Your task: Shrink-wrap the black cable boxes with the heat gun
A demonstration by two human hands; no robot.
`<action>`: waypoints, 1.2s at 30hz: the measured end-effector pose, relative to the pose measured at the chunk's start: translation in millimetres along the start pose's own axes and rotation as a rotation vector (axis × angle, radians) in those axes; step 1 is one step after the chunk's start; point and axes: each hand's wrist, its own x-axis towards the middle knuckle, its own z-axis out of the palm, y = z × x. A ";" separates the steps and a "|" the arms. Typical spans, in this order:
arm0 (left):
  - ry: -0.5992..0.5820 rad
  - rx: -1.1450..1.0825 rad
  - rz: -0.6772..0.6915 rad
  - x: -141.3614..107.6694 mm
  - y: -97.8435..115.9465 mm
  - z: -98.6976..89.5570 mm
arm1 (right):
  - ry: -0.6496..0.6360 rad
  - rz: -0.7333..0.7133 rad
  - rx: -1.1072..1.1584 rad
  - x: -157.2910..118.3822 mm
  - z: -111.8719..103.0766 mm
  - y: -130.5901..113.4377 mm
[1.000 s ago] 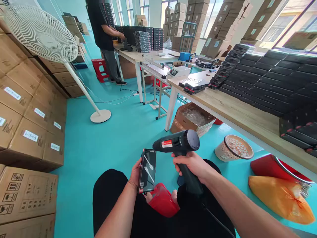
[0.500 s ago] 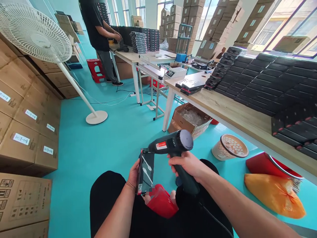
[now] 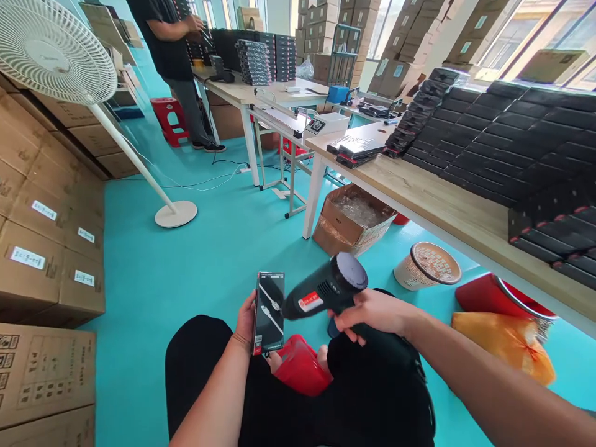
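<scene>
A black cable box (image 3: 270,310) with a red edge and white cables pictured on its front is held upright by my left hand (image 3: 245,318), which grips its left side. My right hand (image 3: 367,313) is wrapped round the handle of a black heat gun (image 3: 321,292) with a red label. The gun's nozzle points left, close to the right edge of the box. Both are above my knees, over a red stool (image 3: 305,367).
Black boxes (image 3: 493,136) are stacked on the right-hand table (image 3: 442,192). Below stand a carton of plastic film (image 3: 344,223), a bin (image 3: 426,267) and an orange bag (image 3: 505,344). Cartons (image 3: 51,236) and a fan (image 3: 176,214) are left. A person (image 3: 172,56) stands at the far table.
The heat gun has tilted and its nozzle has come down to the middle of the box. The box front is turned more towards me. The far person's hands have risen.
</scene>
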 end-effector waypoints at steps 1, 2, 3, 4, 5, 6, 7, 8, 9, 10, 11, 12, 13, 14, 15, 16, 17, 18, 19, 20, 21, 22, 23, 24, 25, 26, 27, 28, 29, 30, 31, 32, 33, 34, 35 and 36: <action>0.003 0.000 0.009 -0.2 0.3 -0.3 | 0.037 -0.039 0.026 2.0 1.7 0.6; 0.010 0.001 0.017 -0.7 0.5 -0.2 | 0.079 -0.076 0.053 4.0 3.8 2.2; 0.018 0.003 0.022 -1.2 0.8 0.2 | 0.111 -0.097 0.069 5.2 6.1 4.9; 0.025 0.002 0.026 -1.9 1.1 0.9 | 0.113 -0.095 0.068 5.0 8.5 8.8; 0.028 -0.001 0.027 -2.6 1.4 1.9 | 0.081 -0.073 0.053 3.3 10.8 13.8; 0.027 -0.007 0.031 -3.2 1.6 3.0 | 0.022 -0.040 0.030 0.2 13.0 19.5; 0.022 -0.015 0.039 -3.6 1.8 4.1 | -0.053 0.003 0.003 -3.8 14.8 25.4; 0.016 -0.025 0.051 -3.7 1.9 5.0 | -0.125 0.047 -0.024 -8.1 16.3 30.9; 0.010 -0.037 0.065 -3.5 2.1 5.4 | -0.176 0.079 -0.045 -12.0 17.4 35.2; 0.008 -0.046 0.075 -3.0 2.4 5.3 | -0.190 0.087 -0.053 -14.9 18.4 38.2; 0.009 -0.050 0.076 -2.5 2.7 4.7 | -0.165 0.069 -0.046 -16.6 19.4 39.6; 0.015 -0.049 0.068 -1.9 3.2 3.6 | -0.107 0.032 -0.027 -17.3 20.4 39.7; 0.022 -0.045 0.053 -1.4 3.8 2.2 | -0.034 -0.021 0.001 -17.2 21.5 38.9; 0.030 -0.039 0.039 -1.1 4.4 0.9 | 0.034 -0.070 0.030 -17.0 22.8 37.9; 0.036 -0.031 0.034 -0.9 4.9 0.0 | 0.078 -0.102 0.049 -17.0 24.4 37.0; 0.043 -0.025 0.038 -0.8 5.2 -0.2 | 0.086 -0.109 0.050 -17.7 26.4 36.8; 0.050 -0.023 0.050 -0.8 5.1 0.3 | 0.055 -0.084 0.032 -18.8 28.8 37.3; 0.060 -0.025 0.064 -0.9 4.7 1.4 | -0.006 -0.038 -0.002 -19.9 31.5 38.4; 0.071 -0.029 0.079 -0.9 3.9 3.1 | -0.074 0.012 -0.043 -20.5 34.7 39.6; 0.086 -0.032 0.086 -0.9 2.9 5.0 | -0.123 0.045 -0.077 -19.9 38.0 40.3; 0.105 -0.033 0.081 -1.0 1.9 6.8 | -0.146 0.043 -0.096 -17.7 41.4 40.2; 0.126 -0.031 0.068 -1.1 0.9 8.4 | -0.128 0.008 -0.087 -14.0 44.6 38.7; 0.148 -0.026 0.050 -1.4 0.1 9.5 | -0.073 -0.054 -0.058 -9.1 47.2 35.8; 0.166 -0.020 0.032 -1.9 -0.3 10.3 | -0.002 -0.129 -0.020 -3.7 49.1 31.6; 0.180 -0.015 0.014 -2.6 -0.5 10.8 | 0.059 -0.187 0.010 1.3 50.2 26.5; 0.188 -0.012 -0.002 -3.4 -0.3 11.4 | 0.082 -0.223 0.013 5.2 50.4 21.1; 0.192 -0.010 -0.008 -4.2 0.1 12.1 | 0.063 -0.232 -0.009 7.6 49.8 15.8; 0.196 -0.009 -0.004 -4.9 0.5 13.0 | 0.001 -0.218 -0.049 8.6 48.9 11.2; 0.202 -0.007 0.005 -5.5 0.9 14.2 | -0.079 -0.198 -0.099 8.8 47.8 7.6; 0.209 -0.001 0.013 -5.8 1.1 15.5 | -0.130 -0.186 -0.137 8.9 46.7 5.0; 0.216 0.005 0.016 -5.8 1.3 16.7 | -0.133 -0.188 -0.157 9.4 45.7 3.2; 0.215 0.006 0.019 -5.7 1.3 17.6 | -0.085 -0.204 -0.158 10.9 45.0 2.1; 0.208 0.002 0.022 -5.5 1.3 18.1 | -0.008 -0.229 -0.149 13.2 44.5 1.3; 0.195 -0.004 0.019 -5.3 1.4 18.1 | 0.066 -0.253 -0.141 16.0 44.1 0.9; 0.187 -0.008 0.010 -5.2 1.7 17.6 | 0.114 -0.267 -0.136 18.3 43.7 0.6; 0.183 -0.010 -0.001 -5.2 2.1 16.8 | 0.117 -0.266 -0.136 19.6 43.4 0.7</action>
